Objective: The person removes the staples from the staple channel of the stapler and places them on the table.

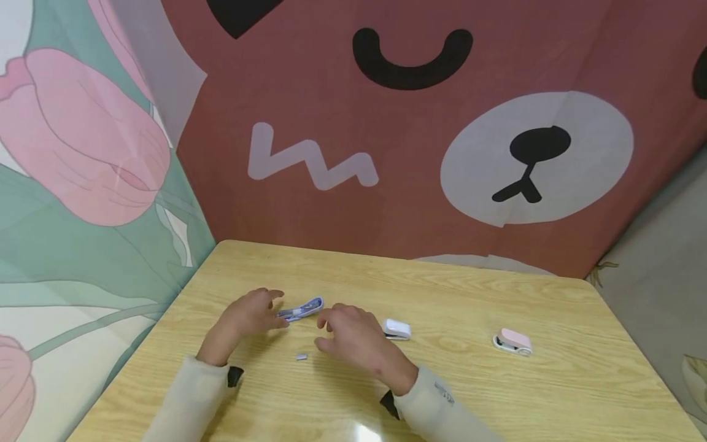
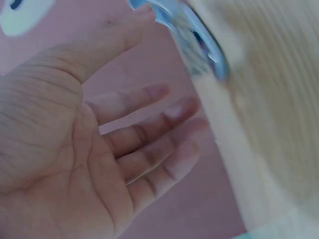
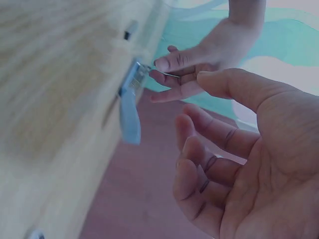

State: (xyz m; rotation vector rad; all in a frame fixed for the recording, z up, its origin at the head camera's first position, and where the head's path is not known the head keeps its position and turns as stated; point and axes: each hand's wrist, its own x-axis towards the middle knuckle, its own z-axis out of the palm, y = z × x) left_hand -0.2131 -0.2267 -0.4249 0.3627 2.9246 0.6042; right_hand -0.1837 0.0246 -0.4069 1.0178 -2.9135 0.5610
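A small blue-lavender stapler (image 1: 301, 309) lies on the table with its top swung open and its metal inside showing, also visible in the right wrist view as a stapler (image 3: 130, 117). My left hand (image 1: 255, 313) is at its left end, thumb and fingers spread around that end; in the left wrist view, the thumb tip overlaps the stapler (image 2: 199, 47). To the right of the stapler, my right hand (image 1: 353, 336) hovers with loosely bent fingers and holds nothing. A short strip of staples (image 1: 301, 356) lies on the wood between the two hands.
A white mini stapler (image 1: 397, 329) sits just beyond the right hand, partly behind it. Farther right is a pink-and-white mini stapler (image 1: 512, 342). Printed cloth (image 1: 309, 215) hangs along the back and left edges of the wooden table (image 1: 552, 393).
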